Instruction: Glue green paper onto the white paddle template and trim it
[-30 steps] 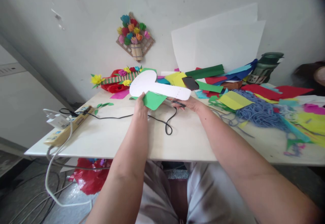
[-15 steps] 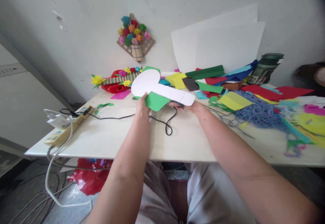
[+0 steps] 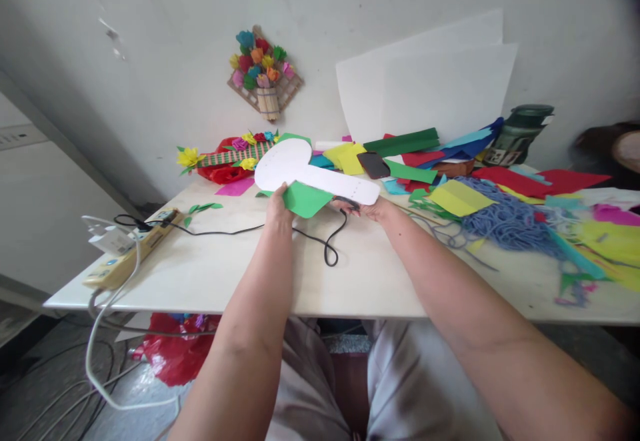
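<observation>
White cutout [image 3: 310, 171]: flat, stiff white card with 1 rounded, paddle-like end and 1 long straight arm; small dots run along its edge. It is held just above the far middle of the desk [image 3: 260, 274].
Green piece [image 3: 303, 199]: smooth matte green paper with pointed corners, lying against the underside of the white cutout at its rounded end.
Left hand [image 3: 278, 205]: fingers closed in a pinch on the green piece and the rounded end of the white cutout.
Right hand [image 3: 373, 210]: fingers curled up around the tip of the straight arm of the white cutout, gripping it from below.
Black cable [image 3: 327, 244]: thin, glossy, with 1 loop on the desk just below the white cutout; it trails left to the power strip.
Power strip [image 3: 131, 249]: long yellowish bar at the desk's left edge, well to the left of the white cutout, with a white plug and a thick white cord hanging over the edge.
Phone [image 3: 373, 164]: dark, flat rounded rectangle just right of the white cutout's arm.
Paper sheets [image 3: 453, 196]: loose matte sheets in yellow, red, green and blue, heaped right of the white cutout.
Blue yarn [image 3: 505, 221]: tangled, stringy heap, further right of the white cutout.
Paper flowers [image 3: 227, 156]: crinkled red, yellow and pink blooms on a striped strip, just behind the white cutout to its left.
Wall bouquet [image 3: 264, 74]: folded paper flowers on a lattice of sticks, on the wall above the white cutout.
White boards [image 3: 430, 88]: 2 large plain sheets leaning on the wall, behind and right of the white cutout.
</observation>
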`<action>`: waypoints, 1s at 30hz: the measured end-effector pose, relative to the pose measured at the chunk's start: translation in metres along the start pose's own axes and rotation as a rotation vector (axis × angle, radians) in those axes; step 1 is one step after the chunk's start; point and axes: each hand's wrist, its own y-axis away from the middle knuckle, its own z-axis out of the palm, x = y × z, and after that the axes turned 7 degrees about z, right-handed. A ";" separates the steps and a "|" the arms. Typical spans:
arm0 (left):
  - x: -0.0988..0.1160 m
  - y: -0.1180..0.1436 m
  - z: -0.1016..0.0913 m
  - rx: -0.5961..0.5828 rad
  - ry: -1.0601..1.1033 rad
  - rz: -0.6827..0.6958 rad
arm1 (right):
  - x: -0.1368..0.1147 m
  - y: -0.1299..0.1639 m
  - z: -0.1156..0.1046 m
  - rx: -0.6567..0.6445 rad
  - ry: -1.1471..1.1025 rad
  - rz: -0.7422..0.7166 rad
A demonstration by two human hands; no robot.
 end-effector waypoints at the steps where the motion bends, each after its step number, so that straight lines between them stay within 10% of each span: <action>1: 0.000 0.001 0.000 0.006 0.000 0.009 | 0.000 0.000 0.000 -0.001 -0.005 0.003; 30: -0.005 0.000 -0.001 -0.041 0.003 0.009 | 0.009 -0.003 0.003 0.002 -0.048 -0.006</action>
